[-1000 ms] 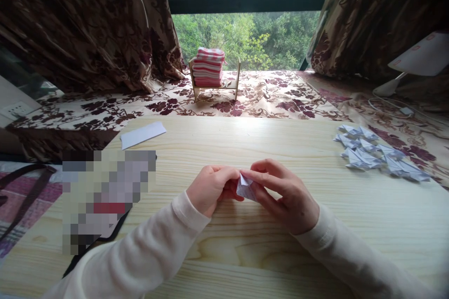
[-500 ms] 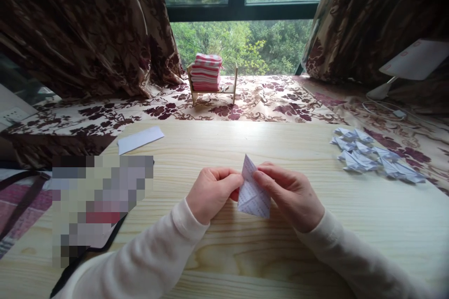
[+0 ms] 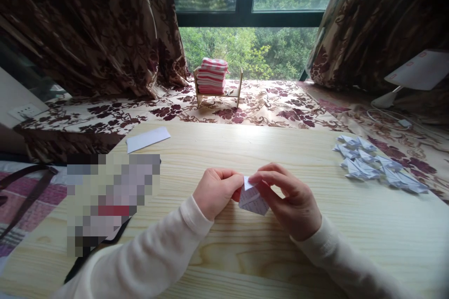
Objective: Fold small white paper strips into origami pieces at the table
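Observation:
A small folded piece of printed paper (image 3: 253,202) is held above the wooden table between both hands. Its upper tip is bent down toward me, showing a plain white side. My left hand (image 3: 218,192) pinches the paper's left edge between thumb and fingers. On the right, my right hand (image 3: 293,196) grips the paper at the bent-over tip with thumb and forefinger. Part of the paper is hidden behind the fingers.
Several folded paper pieces (image 3: 365,159) lie at the table's right. A white paper strip (image 3: 148,139) rests at the back left, and a pixelated, dark-edged object (image 3: 115,201) lies left. Beyond stands a small rack (image 3: 241,88) with pink striped cloths (image 3: 212,77); a lamp (image 3: 421,70) is far right.
The paper's pointed top has been folded down toward me, and my right fingers have moved onto the fold. My left hand keeps its pinch. The view has shifted slightly.

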`<state>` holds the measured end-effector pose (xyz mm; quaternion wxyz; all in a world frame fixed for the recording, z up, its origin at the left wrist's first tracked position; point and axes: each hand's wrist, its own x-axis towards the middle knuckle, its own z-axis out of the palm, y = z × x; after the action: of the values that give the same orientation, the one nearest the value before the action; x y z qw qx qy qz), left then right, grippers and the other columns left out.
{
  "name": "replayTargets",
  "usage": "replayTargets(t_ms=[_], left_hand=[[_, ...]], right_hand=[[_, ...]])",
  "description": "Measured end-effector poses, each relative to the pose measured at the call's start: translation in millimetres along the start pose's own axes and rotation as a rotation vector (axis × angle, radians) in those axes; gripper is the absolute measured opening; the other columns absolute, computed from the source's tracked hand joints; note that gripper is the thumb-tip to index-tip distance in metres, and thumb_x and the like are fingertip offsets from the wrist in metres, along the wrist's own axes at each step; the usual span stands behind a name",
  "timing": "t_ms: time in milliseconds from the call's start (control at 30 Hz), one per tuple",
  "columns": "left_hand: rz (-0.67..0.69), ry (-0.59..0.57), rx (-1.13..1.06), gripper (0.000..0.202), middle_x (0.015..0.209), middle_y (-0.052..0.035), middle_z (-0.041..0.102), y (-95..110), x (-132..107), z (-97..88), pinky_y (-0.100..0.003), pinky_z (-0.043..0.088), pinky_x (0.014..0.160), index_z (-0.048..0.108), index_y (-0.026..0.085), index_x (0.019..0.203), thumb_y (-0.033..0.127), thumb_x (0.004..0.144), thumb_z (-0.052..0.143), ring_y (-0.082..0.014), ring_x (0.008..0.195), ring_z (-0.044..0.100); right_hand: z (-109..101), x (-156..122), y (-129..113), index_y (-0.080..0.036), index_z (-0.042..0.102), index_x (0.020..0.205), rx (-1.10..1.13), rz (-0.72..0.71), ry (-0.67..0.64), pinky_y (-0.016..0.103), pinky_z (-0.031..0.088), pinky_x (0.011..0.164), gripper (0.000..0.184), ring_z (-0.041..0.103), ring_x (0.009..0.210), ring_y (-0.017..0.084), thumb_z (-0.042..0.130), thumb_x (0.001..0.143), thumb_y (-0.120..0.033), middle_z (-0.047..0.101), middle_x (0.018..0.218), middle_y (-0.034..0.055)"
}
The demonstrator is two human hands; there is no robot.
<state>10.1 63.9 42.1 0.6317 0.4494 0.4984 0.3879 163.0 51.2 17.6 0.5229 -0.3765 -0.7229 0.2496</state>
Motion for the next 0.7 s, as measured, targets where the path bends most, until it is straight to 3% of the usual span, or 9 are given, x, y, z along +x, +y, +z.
replayTargets(t_ms=[267,700], left_hand=[[-0.091,-0.153,-0.037,0.018,0.050,0.0005,0.054,1.0,-0.2,-3.0,-0.025,0.048,0.049,0.062,0.013,0.052,0.030,0.059,0.063,-0.0111,0.050,0.050],[-0.151,-0.207,-0.175,0.019,0.059,-0.0033,0.060,3.1,-0.8,-5.1,-0.024,0.052,0.050,0.066,0.010,0.060,0.029,0.060,0.066,-0.0120,0.056,0.054]], right_hand=[[-2.0,1.5,-1.0,-0.023,0.067,0.088,-0.129,-0.112,0.044,0.027,0.048,0.058,0.020,0.057,0.072,0.015,0.054,0.081,-0.009,0.057,0.081,0.0037],[-7.2,-0.1,-7.2,-0.021,0.068,0.093,-0.192,-0.144,-0.073,0.032,0.049,0.067,0.024,0.056,0.079,0.018,0.053,0.080,-0.009,0.056,0.088,0.0062]])
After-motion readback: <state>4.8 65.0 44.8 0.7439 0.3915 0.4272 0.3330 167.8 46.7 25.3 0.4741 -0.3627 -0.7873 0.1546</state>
